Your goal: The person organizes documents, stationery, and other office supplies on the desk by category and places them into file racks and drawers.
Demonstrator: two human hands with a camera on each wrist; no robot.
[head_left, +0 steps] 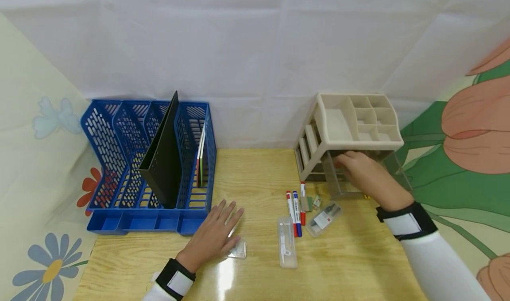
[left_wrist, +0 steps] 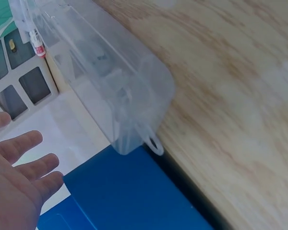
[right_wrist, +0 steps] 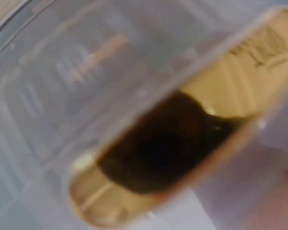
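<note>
My left hand [head_left: 215,232] is spread with straight fingers, low over the table beside the blue file rack [head_left: 149,221]. Under its thumb side lies a small clear case [head_left: 238,249]; I cannot tell whether they touch. My right hand [head_left: 358,172] reaches into the pulled-out clear drawer [head_left: 334,181] of a beige desk organizer [head_left: 336,119]. Its fingertips are hidden there, so whether they grip anything does not show. A gold, round-ended thing with a dark middle [right_wrist: 153,143] is blurred in the right wrist view.
Several markers [head_left: 295,208], a long clear case [head_left: 287,243] and another clear case with a label [head_left: 324,220] lie mid-table. Small items [head_left: 307,203] sit near the drawer. A black folder [head_left: 165,172] and thin books [head_left: 201,159] stand in the rack.
</note>
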